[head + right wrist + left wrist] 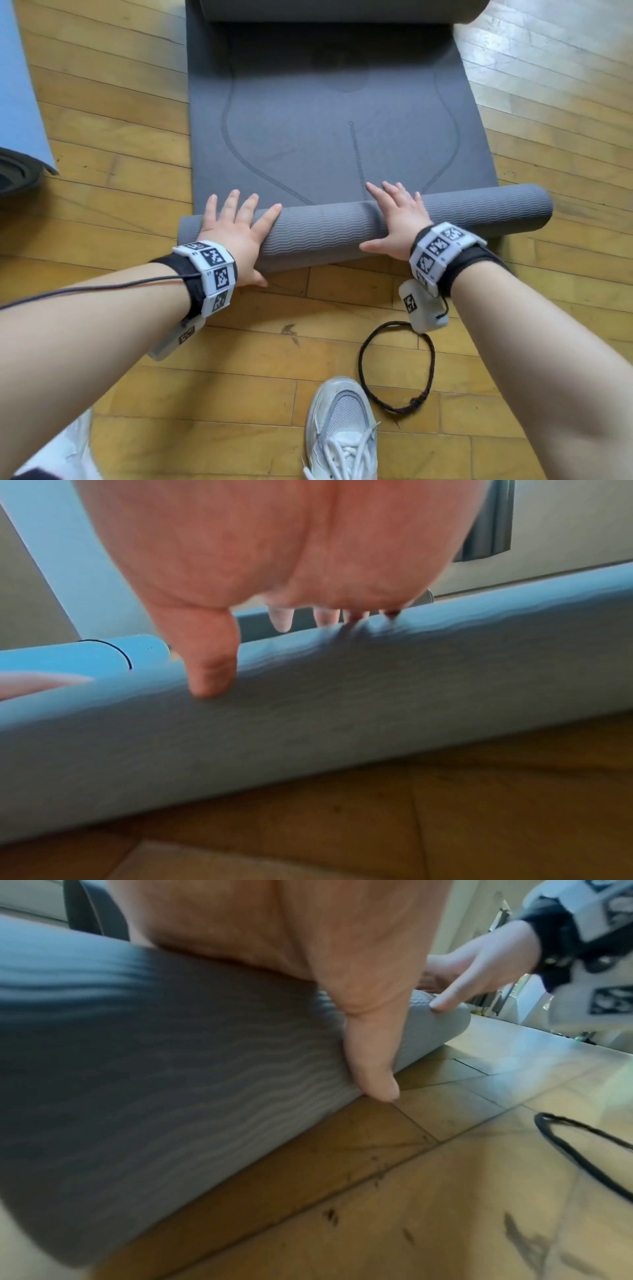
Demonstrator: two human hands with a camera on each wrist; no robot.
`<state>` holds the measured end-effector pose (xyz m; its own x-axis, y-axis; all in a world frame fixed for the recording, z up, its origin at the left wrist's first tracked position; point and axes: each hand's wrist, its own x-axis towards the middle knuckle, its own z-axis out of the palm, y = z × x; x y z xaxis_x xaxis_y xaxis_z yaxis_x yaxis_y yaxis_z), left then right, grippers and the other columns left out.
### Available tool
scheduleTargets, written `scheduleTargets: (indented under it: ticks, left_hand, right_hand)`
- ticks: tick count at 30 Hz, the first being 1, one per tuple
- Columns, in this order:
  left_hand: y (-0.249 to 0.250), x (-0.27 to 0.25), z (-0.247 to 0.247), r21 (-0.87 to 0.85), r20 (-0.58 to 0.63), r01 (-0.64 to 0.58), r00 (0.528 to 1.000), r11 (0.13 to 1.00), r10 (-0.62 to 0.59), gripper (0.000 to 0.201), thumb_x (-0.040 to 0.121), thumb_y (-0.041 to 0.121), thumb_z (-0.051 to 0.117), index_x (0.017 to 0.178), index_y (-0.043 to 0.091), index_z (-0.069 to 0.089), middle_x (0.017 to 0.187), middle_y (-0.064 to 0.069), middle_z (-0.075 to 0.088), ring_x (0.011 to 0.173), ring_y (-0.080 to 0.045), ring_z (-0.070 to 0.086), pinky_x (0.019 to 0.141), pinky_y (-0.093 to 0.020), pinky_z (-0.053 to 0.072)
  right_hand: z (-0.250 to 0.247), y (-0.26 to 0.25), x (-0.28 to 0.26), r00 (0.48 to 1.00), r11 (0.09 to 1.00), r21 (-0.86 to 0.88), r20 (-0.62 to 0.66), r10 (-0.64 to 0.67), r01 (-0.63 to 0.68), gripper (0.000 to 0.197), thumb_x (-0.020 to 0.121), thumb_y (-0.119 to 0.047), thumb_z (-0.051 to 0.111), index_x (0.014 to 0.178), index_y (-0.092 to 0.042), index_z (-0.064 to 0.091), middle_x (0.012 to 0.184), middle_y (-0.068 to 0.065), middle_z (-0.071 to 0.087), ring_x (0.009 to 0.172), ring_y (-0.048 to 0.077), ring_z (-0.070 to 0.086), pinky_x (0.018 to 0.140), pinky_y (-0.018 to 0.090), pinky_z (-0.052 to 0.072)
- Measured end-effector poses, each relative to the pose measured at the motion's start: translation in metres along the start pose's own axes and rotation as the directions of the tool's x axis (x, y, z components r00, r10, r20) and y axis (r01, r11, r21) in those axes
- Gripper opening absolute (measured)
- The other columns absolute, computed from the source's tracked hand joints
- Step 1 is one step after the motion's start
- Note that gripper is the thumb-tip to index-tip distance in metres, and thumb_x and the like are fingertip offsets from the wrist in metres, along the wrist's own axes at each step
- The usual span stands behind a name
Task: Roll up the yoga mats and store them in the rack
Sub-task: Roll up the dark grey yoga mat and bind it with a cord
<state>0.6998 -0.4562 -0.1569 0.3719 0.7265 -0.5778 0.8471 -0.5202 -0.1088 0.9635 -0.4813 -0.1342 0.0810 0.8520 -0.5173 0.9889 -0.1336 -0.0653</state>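
Observation:
A grey yoga mat (329, 137) lies flat on the wooden floor, its near end wound into a ribbed roll (325, 229) (171, 1074) (342, 710). My left hand (236, 222) (308, 947) lies palm-down over the roll's left part, fingers spread and straight, thumb down its near side. My right hand (397, 219) (267, 561) presses flat on the roll further right, fingertips reaching over its top, thumb stretched along it. The mat's far end curls up into a second roll (342, 10) at the top of the head view.
A light blue mat (17, 85) lies at the far left beside a dark rolled mat (17, 174). A black cord loop (397, 366) (582, 1150) lies on the floor near my white sneaker (342, 428). Bare wooden floor (102, 120) runs both sides of the grey mat.

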Motion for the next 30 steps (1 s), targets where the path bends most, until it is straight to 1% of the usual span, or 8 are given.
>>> scheduleTargets:
  ticks: [3,7,12,16,21,23,27,30]
  left_hand:
    - [-0.005,0.005,-0.006,-0.013,-0.004,-0.004,1.000,1.000,0.004,0.124,0.065,0.076,0.063,0.147,0.034,-0.020,0.159,-0.005,-0.011,0.145,-0.032,-0.015,0.115,-0.056,-0.008]
    - [-0.001,0.000,-0.008,-0.020,-0.018,0.017,1.000,1.000,-0.018,0.118,0.072,0.073,0.060,0.147,0.033,-0.022,0.158,-0.008,-0.017,0.144,-0.032,-0.020,0.113,-0.058,-0.012]
    - [0.009,-0.015,-0.005,-0.057,-0.028,0.021,0.999,0.998,-0.023,0.108,0.080,0.073,0.048,0.145,0.031,-0.028,0.156,-0.009,-0.024,0.143,-0.031,-0.024,0.112,-0.058,-0.015]
    - [0.018,-0.015,0.001,-0.036,-0.028,0.023,0.999,0.999,-0.024,0.109,0.080,0.075,0.044,0.142,0.029,-0.033,0.152,-0.013,-0.032,0.142,-0.034,-0.026,0.112,-0.059,-0.014]
    - [0.013,-0.004,0.002,-0.015,-0.039,0.019,0.999,1.000,-0.019,0.121,0.075,0.075,0.054,0.140,0.028,-0.037,0.152,-0.014,-0.032,0.142,-0.035,-0.023,0.113,-0.060,-0.009]
    - [0.011,-0.001,0.002,-0.011,-0.038,0.013,0.999,1.000,-0.013,0.123,0.074,0.073,0.057,0.140,0.028,-0.036,0.153,-0.014,-0.031,0.143,-0.034,-0.022,0.113,-0.059,-0.009]
    - [0.006,0.006,-0.001,-0.005,-0.049,0.014,0.999,1.000,-0.014,0.124,0.074,0.070,0.060,0.141,0.028,-0.035,0.155,-0.013,-0.026,0.144,-0.033,-0.019,0.114,-0.059,-0.007]
    - [0.003,0.011,-0.004,-0.001,-0.055,0.017,0.998,1.000,-0.017,0.125,0.074,0.064,0.065,0.142,0.029,-0.034,0.156,-0.011,-0.022,0.145,-0.033,-0.017,0.114,-0.058,-0.006]
  right_hand:
    - [0.015,0.002,-0.016,0.996,0.999,-0.045,-0.092,0.007,-0.011,0.088,0.088,-0.059,0.051,0.152,-0.030,-0.001,0.161,0.004,-0.004,0.147,0.022,-0.011,0.118,0.044,-0.010]
    - [0.029,0.002,-0.016,0.999,0.986,-0.161,-0.024,0.032,-0.036,0.088,0.087,-0.072,0.032,0.151,-0.031,-0.012,0.158,0.006,-0.022,0.145,0.024,-0.022,0.116,0.046,-0.015]
    - [0.018,0.000,-0.004,0.998,0.993,-0.108,0.000,0.056,-0.055,0.071,0.093,-0.065,0.017,0.152,-0.032,-0.008,0.159,0.004,-0.020,0.145,0.021,-0.021,0.117,0.043,-0.014]
    - [0.011,-0.005,0.005,0.996,0.990,-0.115,0.008,0.084,-0.083,0.070,0.095,-0.064,0.015,0.152,-0.032,-0.007,0.159,0.004,-0.018,0.145,0.021,-0.020,0.117,0.043,-0.013]
    - [0.005,-0.009,0.011,0.996,0.990,-0.103,-0.005,0.094,-0.094,0.072,0.094,-0.065,0.013,0.152,-0.029,-0.007,0.159,0.006,-0.019,0.145,0.023,-0.020,0.118,0.044,-0.012]
    - [0.004,-0.011,0.009,0.996,0.992,-0.091,-0.027,0.088,-0.091,0.072,0.094,-0.066,0.016,0.152,-0.030,-0.009,0.158,0.006,-0.021,0.146,0.024,-0.019,0.117,0.048,-0.011]
    - [0.003,-0.017,0.006,1.000,0.983,-0.184,-0.001,-0.001,0.001,0.086,0.085,-0.075,0.027,0.148,-0.037,-0.019,0.157,-0.001,-0.026,0.145,0.023,-0.020,0.113,0.062,-0.009]
    - [0.002,-0.018,0.010,0.999,0.966,-0.258,0.038,-0.016,0.025,0.110,0.074,-0.078,0.050,0.147,-0.037,-0.021,0.159,-0.001,-0.019,0.145,0.027,-0.019,0.111,0.066,-0.006]
